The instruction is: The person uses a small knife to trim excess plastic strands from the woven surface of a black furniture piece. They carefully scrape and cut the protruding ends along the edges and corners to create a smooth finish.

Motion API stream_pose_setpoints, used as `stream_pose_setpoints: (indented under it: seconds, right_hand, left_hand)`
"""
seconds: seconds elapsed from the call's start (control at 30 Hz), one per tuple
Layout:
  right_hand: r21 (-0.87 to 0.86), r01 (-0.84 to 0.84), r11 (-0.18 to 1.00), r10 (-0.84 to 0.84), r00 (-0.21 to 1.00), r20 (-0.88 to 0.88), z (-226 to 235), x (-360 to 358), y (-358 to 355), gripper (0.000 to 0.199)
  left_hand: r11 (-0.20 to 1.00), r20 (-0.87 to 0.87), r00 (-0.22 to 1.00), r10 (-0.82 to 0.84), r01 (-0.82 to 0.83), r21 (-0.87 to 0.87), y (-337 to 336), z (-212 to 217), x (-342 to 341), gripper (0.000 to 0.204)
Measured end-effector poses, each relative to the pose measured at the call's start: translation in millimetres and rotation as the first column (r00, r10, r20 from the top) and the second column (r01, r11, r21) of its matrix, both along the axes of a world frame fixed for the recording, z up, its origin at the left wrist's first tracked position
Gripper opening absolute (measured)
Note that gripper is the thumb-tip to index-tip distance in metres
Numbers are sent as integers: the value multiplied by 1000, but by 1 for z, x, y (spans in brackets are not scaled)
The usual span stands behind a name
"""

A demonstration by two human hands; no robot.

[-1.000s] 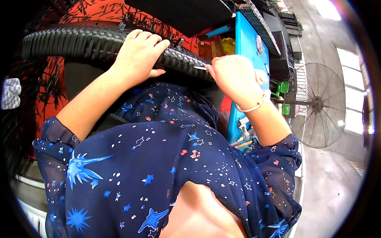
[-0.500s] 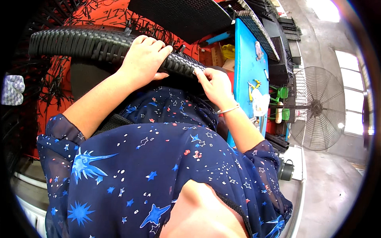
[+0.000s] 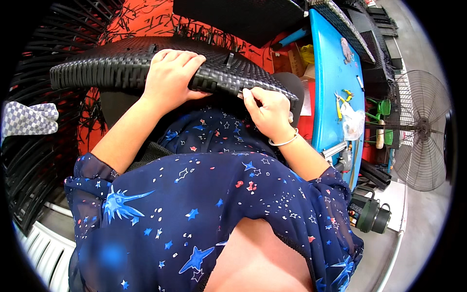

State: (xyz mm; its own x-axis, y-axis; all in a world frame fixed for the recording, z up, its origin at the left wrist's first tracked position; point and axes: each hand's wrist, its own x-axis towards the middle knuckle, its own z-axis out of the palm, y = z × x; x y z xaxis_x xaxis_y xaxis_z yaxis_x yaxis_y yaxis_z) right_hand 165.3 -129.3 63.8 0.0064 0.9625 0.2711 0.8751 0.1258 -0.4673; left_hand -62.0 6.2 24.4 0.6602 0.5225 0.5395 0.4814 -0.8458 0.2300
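A black woven panel (image 3: 204, 51), made of flat plastic strips, lies across my lap with its thick woven edge toward me. My left hand (image 3: 171, 78) grips this near edge, fingers over the top and thumb below. To the right along the same edge, my right hand (image 3: 268, 109) is closed in a pinch against the weave. A small shiny tip shows at its fingertips and a pale bit at its outer side. What it holds is mostly hidden. Short loops of strip (image 3: 230, 59) stick up from the panel's surface.
At right stands a blue table (image 3: 328, 78) with yellow-handled pliers (image 3: 339, 104) and a clear plastic bag (image 3: 352, 121). Beyond it is a large fan (image 3: 422, 129). Black strip scraps litter the red floor covering (image 3: 146, 22). Black rods (image 3: 29, 160) and a checkered cloth item (image 3: 31, 119) are at left.
The panel has tipped so more of its broad upper surface shows. My right hand stays pinched at the edge, its wrist slightly lower. The whole view has shifted, with surroundings further right.
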Motion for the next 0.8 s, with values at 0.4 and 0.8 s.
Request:
stream_pose_setpoints:
  seconds: [0.4,0.8]
  right_hand:
    - [171,-217,961,185,965,186,-7,6,0,31]
    - [-50,-31,998,52,854,518,76,33,-12,32]
  left_hand:
    - [999,-7,999,-40,40,8,-10,18,-14,72]
    - [997,-141,989,33,-43,-64,-8,17,-46,80]
